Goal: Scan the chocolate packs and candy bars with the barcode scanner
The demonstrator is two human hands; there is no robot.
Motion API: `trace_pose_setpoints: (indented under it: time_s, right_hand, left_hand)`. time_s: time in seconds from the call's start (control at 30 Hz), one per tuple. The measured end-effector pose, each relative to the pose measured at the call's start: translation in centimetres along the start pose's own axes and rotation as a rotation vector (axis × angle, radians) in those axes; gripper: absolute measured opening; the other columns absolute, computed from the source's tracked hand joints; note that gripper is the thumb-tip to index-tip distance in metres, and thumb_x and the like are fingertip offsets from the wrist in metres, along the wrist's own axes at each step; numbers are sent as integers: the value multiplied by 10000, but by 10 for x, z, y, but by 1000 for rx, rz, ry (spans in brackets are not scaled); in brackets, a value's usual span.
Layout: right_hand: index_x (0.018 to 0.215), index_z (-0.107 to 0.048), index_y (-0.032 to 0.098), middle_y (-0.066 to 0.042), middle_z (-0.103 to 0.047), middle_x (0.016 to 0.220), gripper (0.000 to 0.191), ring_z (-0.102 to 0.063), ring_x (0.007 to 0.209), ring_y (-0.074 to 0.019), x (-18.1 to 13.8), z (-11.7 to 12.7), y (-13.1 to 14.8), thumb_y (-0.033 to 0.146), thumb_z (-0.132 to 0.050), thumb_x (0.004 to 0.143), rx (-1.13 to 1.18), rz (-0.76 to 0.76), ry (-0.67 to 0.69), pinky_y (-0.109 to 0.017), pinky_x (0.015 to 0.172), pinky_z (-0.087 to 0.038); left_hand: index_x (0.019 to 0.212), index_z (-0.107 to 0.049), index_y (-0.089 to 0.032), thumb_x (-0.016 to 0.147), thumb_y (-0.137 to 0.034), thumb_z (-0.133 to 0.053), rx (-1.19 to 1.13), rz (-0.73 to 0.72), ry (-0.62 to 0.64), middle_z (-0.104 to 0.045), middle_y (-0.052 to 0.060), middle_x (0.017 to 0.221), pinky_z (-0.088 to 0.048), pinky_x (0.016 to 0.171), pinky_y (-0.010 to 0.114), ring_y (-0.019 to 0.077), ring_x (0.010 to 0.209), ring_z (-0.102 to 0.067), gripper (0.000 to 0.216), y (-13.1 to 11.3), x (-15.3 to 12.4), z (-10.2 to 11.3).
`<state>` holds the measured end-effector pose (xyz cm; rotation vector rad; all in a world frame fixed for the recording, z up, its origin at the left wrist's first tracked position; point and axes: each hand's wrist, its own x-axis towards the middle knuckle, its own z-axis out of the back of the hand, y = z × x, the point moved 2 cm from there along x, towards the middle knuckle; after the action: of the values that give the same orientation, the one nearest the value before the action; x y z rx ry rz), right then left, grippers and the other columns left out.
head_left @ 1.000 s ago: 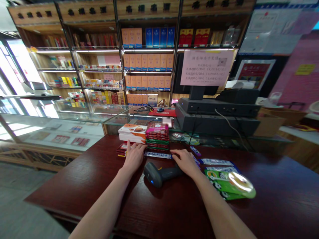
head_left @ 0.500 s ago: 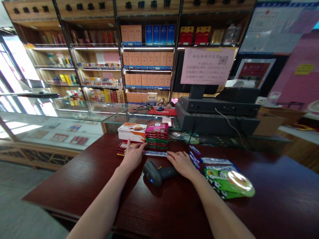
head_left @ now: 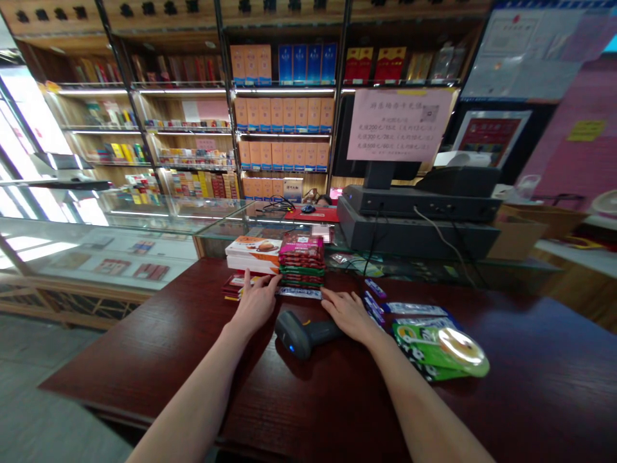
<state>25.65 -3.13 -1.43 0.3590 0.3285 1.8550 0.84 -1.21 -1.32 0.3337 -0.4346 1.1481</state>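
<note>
My left hand [head_left: 255, 302] lies flat on the dark red counter [head_left: 144, 347], fingers stretched toward the left end of a long thin silver-blue packet [head_left: 299, 293]. My right hand [head_left: 348, 313] rests flat too, its fingertips at the packet's right end. Between the wrists lies a grey barcode scanner [head_left: 301, 333] with a blue light, untouched. Just beyond the packet stands a stack of pink, red and green snack packs [head_left: 303, 259], with an orange-and-white box [head_left: 253, 249] beside it on the left.
Green snack bags [head_left: 434, 347] and small purple packets [head_left: 373, 302] lie to the right of my right hand. A black register base with a monitor [head_left: 414, 218] sits behind on a glass display case [head_left: 120, 244]. Shelves of boxed goods [head_left: 284, 116] fill the back wall.
Both hands have slid a little forward toward the long packet; the right hand has come off the scanner's handle. The view has shifted slightly.
</note>
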Motion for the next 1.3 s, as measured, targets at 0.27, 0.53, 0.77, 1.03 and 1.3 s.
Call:
trace_pose_setpoints:
  time_s: [0.27,0.53,0.77,1.03,1.3]
  right_hand:
    - [1489,-461,238,-92,-573,1458,484,-480,1373,-270,2,3,-4,371,-346,1038,17,-32,-63,-554,1199,-196]
    - [1464,-485,257,-44,-657,1361,477,-556,1277,-239,-1,12,-19,232,-373,1001,16,-78,-158,-453,1135,-325]
    - [1415,-540,234,-29,-697,1291,489,-596,1209,-215,-2,17,-31,131,-373,967,17,-123,-230,-369,1078,-365]
    - [1396,-564,253,-38,-699,1296,490,-589,1238,-210,-8,34,-30,125,-375,962,-91,-192,-221,-362,1076,-343]
    - [1372,-588,295,-39,-690,1313,467,-583,1248,-240,-24,70,-54,175,-375,974,-162,-276,-220,-402,1074,-346]
  left_hand:
    - [1383,-541,-159,880,-90,-420,-12,3,6,-709,159,1234,-96,1199,694,304,1235,-602,522,-2,0,3]
    - [1383,-532,-189,873,-85,-422,-43,13,8,-720,99,1230,-56,1215,687,288,1254,-585,532,-6,2,10]
    - [1288,-618,-244,910,-103,-415,-125,-111,-35,-743,66,1155,-34,1234,646,243,1166,-636,451,-11,7,7]
    - [1192,-680,-276,915,-111,-373,-269,-208,31,-751,26,1144,-165,1243,527,197,1115,-669,445,-11,16,12]
    - [1224,-660,-260,893,-139,-356,-296,-280,163,-725,34,1238,-266,1192,502,214,1206,-638,466,-11,40,21]
